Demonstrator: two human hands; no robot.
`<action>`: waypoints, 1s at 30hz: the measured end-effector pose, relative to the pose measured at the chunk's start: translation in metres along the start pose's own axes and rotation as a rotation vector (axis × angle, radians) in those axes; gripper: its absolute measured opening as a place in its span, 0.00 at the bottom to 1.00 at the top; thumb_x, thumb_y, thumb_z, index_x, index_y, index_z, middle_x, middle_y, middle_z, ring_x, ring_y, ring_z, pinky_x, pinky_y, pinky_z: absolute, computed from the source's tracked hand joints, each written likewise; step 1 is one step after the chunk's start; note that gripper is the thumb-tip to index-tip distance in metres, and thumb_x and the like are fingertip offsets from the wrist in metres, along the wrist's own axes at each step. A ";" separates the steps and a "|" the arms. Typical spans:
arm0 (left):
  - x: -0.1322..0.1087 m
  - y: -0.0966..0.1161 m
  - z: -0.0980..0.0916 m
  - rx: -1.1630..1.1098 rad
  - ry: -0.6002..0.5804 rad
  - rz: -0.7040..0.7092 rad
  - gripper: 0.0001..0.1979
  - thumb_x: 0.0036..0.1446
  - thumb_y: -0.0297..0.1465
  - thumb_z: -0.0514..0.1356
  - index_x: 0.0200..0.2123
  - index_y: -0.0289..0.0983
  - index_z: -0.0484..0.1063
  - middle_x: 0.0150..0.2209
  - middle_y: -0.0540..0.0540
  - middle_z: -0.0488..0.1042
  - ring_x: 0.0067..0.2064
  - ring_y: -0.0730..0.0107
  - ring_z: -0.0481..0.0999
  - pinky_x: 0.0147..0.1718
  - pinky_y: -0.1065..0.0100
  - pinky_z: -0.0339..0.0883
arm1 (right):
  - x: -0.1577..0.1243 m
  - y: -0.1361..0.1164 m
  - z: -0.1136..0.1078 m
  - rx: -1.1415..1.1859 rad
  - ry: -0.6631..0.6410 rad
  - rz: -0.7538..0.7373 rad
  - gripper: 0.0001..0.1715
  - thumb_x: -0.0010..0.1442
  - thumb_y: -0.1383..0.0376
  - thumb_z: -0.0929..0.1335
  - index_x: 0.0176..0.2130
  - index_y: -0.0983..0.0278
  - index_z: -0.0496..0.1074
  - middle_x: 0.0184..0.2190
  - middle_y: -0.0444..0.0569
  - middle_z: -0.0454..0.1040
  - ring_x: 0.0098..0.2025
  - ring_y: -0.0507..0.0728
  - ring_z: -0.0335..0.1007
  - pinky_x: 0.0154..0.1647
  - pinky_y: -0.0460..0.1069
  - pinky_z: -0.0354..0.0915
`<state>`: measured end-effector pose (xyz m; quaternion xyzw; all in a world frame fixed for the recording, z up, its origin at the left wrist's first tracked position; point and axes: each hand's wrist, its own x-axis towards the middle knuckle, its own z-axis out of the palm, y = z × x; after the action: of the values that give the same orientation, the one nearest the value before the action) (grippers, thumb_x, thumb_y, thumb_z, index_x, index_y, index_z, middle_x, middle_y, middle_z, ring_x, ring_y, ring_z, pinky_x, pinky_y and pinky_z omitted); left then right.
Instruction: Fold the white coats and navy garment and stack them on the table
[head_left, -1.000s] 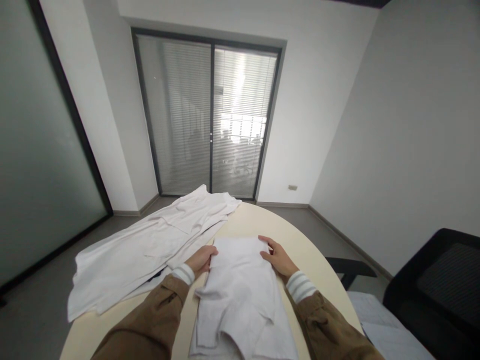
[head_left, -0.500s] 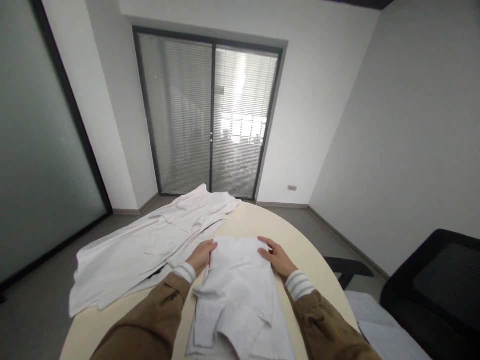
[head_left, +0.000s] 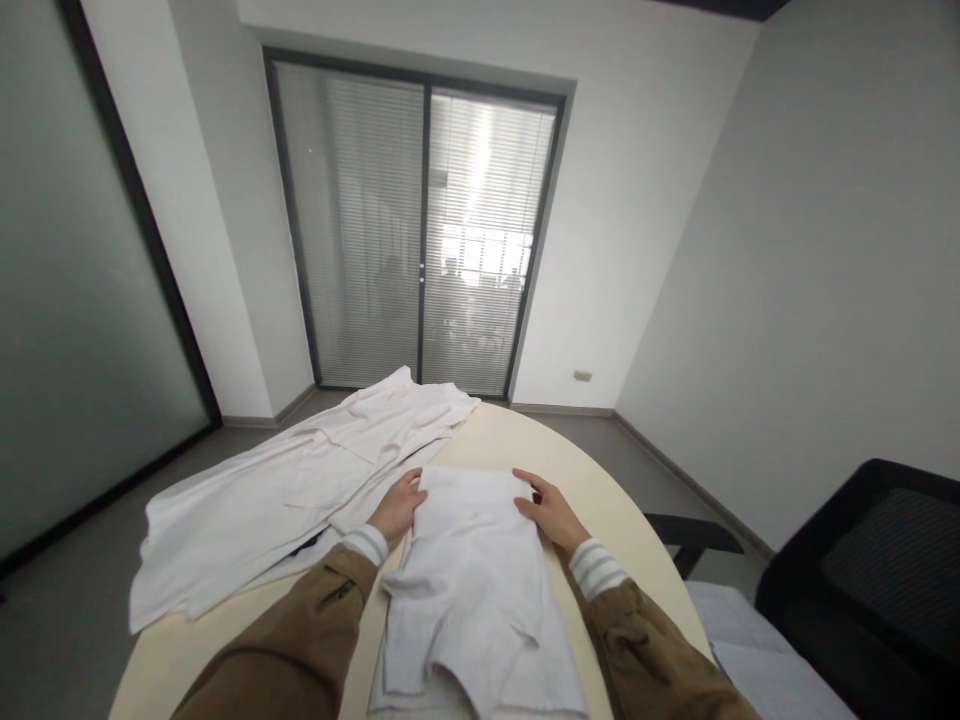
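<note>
"What are your fingers doing?"
"My left hand (head_left: 399, 508) pinches the far left edge of a folded white garment (head_left: 472, 560), thumb on top. My right hand (head_left: 551, 512) touches its far right corner, thumb and index spread apart; I can't tell whether the hidden fingers grip."
"And the garment?"
"Flat between my hands, running back toward me from my fingertips, rumpled nearer my body."
"Farther out?"
"Left of my left fingers, more white clothing (head_left: 337, 470) sprawls over the round table (head_left: 555, 450). Beyond my right fingers stands a black mesh-backed chair (head_left: 892, 570)."
</note>
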<state>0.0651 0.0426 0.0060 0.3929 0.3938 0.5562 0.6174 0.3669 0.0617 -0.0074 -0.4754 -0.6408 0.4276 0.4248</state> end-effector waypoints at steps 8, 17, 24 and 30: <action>0.002 -0.003 0.003 -0.020 -0.042 0.034 0.32 0.47 0.24 0.63 0.57 0.36 0.60 0.49 0.38 0.77 0.50 0.57 0.77 0.50 0.59 0.70 | 0.000 -0.005 0.001 0.023 0.044 -0.019 0.38 0.52 0.59 0.71 0.60 0.62 0.65 0.51 0.54 0.75 0.45 0.59 0.74 0.47 0.55 0.71; -0.013 0.011 -0.011 0.646 0.119 0.091 0.32 0.42 0.27 0.70 0.54 0.36 0.70 0.48 0.37 0.77 0.53 0.49 0.74 0.57 0.58 0.60 | -0.023 -0.033 0.001 -0.514 -0.028 -0.072 0.25 0.58 0.53 0.68 0.53 0.59 0.74 0.35 0.48 0.79 0.33 0.56 0.72 0.41 0.52 0.67; -0.011 -0.002 -0.002 0.697 0.027 0.221 0.29 0.49 0.33 0.67 0.55 0.34 0.69 0.61 0.34 0.65 0.52 0.55 0.74 0.52 0.60 0.66 | -0.012 -0.015 0.003 -0.582 0.121 -0.068 0.25 0.58 0.57 0.69 0.54 0.61 0.74 0.49 0.53 0.78 0.47 0.61 0.74 0.54 0.56 0.64; -0.029 0.016 0.001 0.989 0.168 0.280 0.20 0.64 0.41 0.52 0.52 0.36 0.69 0.50 0.40 0.74 0.37 0.65 0.77 0.41 0.64 0.67 | -0.010 -0.020 -0.001 -0.686 0.234 -0.028 0.28 0.60 0.51 0.67 0.56 0.60 0.71 0.44 0.52 0.78 0.43 0.60 0.74 0.48 0.53 0.66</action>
<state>0.0582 0.0149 0.0227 0.6405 0.6015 0.4105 0.2438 0.3649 0.0486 0.0107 -0.6272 -0.7005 0.1247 0.3168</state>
